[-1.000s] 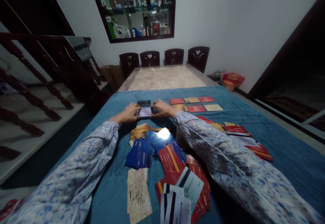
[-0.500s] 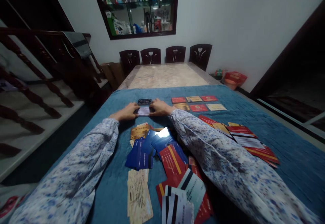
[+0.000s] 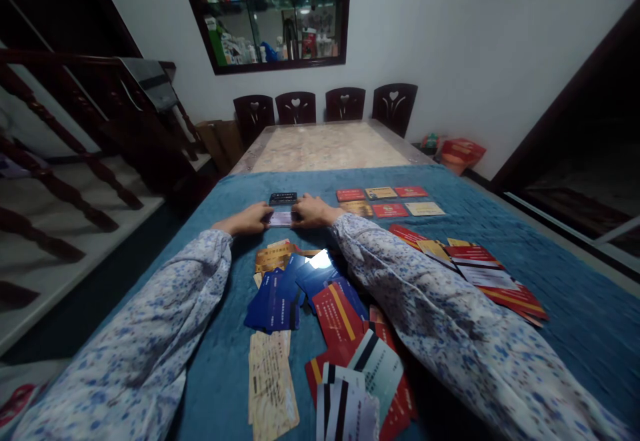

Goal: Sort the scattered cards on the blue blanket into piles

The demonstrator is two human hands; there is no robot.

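Observation:
A pale lilac card [image 3: 281, 218] lies flat on the blue cloth, just below a black card [image 3: 283, 198]. My left hand [image 3: 254, 218] grips its left edge, fingers closed, and my right hand [image 3: 311, 212] grips its right edge in the same way. Nearer to me is a loose pile: gold cards [image 3: 274, 255], blue cards [image 3: 274, 304], red cards [image 3: 338, 314], beige cards [image 3: 273, 384] and pale cards with dark stripes [image 3: 345, 408]. To the right of my right hand, red, gold and cream cards [image 3: 390, 210] lie in two neat rows.
Another fanned heap of red and white cards [image 3: 483, 271] lies on the right of the blue cloth [image 3: 560, 288]. Beyond the cloth the marble tabletop [image 3: 330, 144] runs back to dark chairs [image 3: 345, 104]. A wooden stair railing [image 3: 60, 154] stands at the left.
Both hands stay on the lilac card's edges, with almost no movement. The whole view has shifted very slightly.

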